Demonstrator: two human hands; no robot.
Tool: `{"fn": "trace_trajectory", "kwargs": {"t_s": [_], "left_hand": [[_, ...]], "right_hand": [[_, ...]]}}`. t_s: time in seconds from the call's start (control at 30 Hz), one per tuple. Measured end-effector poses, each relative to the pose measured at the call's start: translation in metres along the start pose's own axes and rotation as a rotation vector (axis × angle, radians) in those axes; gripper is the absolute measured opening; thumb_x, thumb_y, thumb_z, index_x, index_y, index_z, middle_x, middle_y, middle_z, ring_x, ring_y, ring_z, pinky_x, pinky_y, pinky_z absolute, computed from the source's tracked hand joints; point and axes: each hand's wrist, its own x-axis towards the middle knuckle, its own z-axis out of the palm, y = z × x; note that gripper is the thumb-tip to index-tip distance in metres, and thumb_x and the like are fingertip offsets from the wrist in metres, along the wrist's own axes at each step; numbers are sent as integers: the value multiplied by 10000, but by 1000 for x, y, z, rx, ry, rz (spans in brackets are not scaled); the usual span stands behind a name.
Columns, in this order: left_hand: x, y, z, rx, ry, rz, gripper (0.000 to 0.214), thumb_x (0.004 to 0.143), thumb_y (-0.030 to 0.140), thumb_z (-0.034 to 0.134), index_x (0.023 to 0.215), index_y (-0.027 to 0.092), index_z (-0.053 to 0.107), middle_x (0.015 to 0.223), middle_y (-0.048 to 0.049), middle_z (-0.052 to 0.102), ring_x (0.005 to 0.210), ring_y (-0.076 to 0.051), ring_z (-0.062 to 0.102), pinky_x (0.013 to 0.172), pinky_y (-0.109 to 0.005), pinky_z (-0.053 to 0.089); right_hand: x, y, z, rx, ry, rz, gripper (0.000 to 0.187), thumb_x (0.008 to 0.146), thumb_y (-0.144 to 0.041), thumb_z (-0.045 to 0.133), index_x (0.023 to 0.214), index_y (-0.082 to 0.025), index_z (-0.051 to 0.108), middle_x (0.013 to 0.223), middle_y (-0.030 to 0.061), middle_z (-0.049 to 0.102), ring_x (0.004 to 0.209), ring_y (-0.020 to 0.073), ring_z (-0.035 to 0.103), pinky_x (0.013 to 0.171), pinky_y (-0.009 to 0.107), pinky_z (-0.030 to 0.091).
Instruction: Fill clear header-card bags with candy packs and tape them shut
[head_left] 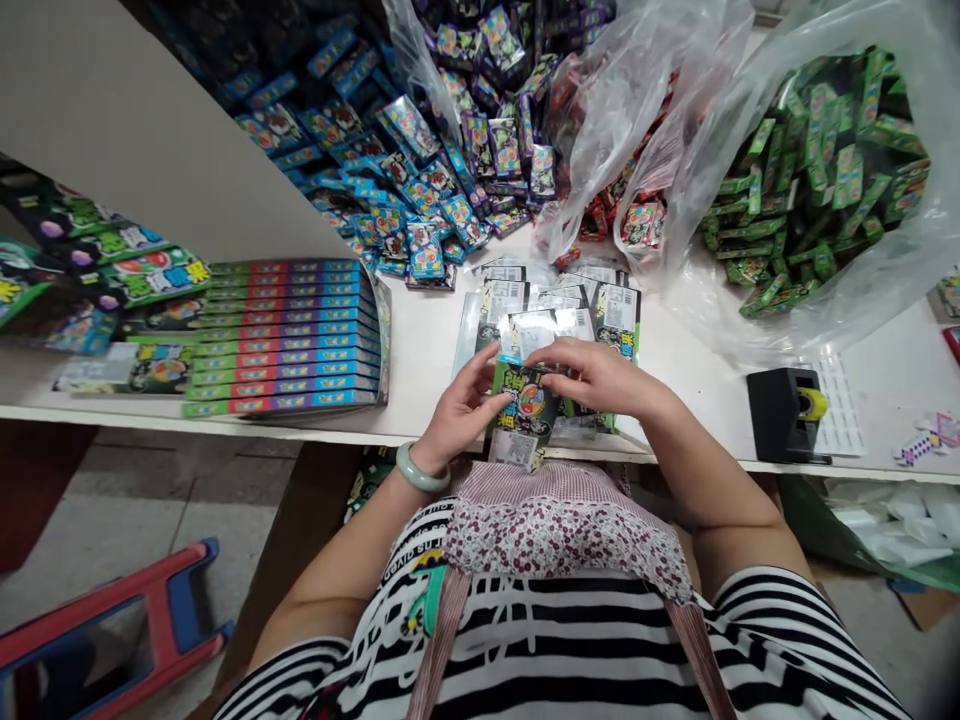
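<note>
Worktop [420, 370] front edge runs right under the job; the dark packet [525, 410] sits in front of the torso, its lower end reaching past that edge in view. Bare strip on the left between the spread of flat packets [619, 305] and the neat box stack [285, 335]; more open surface right, up to the black tape dispenser [772, 415] near the front edge. Back is crowded: loose blue boxes [424, 245], purple boxes [502, 145], plastic bag of green boxes [821, 180]. Left hand [459, 408] grips the packet from the left side, thumb across its front face, fingers at the upper corner, bracelet [422, 468] on the wrist. Right hand [589, 375] comes in from the right, fingers bent, tips at the packet's top by a blue strip [512, 358]; can't tell whether it's pinching anything. Forearms angle inward, both wrists over the worktop. Packet carries bright yellow and green characters, a round colourful print and a pale text panel, too small to read. Barcode-type labels on the flat packets behind.
</note>
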Motion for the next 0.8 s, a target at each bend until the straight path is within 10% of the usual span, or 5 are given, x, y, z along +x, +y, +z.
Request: {"fn": "trace_trajectory", "kwargs": {"t_s": [0.13,0.37,0.8], "left_hand": [[5,1,-13,4,-26,34,549,897,404,669,1396,279,479,1419,-125,570,1257,-249,613,1053,-419,537],[1,1,-20,-148,39,49,504,872,291,720,1344,253,546,1356,-104,630,1201,-215,649,1006,-327,566],[-6,3,-14,-81,127,34,364,845,329,745,1177,212,651,1136,-70,702,990,-165,700,855,-273,590]], "right_hand": [[2,-2,18,59,118,15,260,919,-233,561,1149,-278,673,1037,48,674,951,199,641,874,381,522],[-8,5,91,572,749,157,265,838,-301,695,1082,-294,589,1006,2,681,792,140,665,736,321,589],[-9,7,74,405,617,74,156,901,-325,588,872,-243,718,933,43,718,939,185,675,865,390,551]]}}
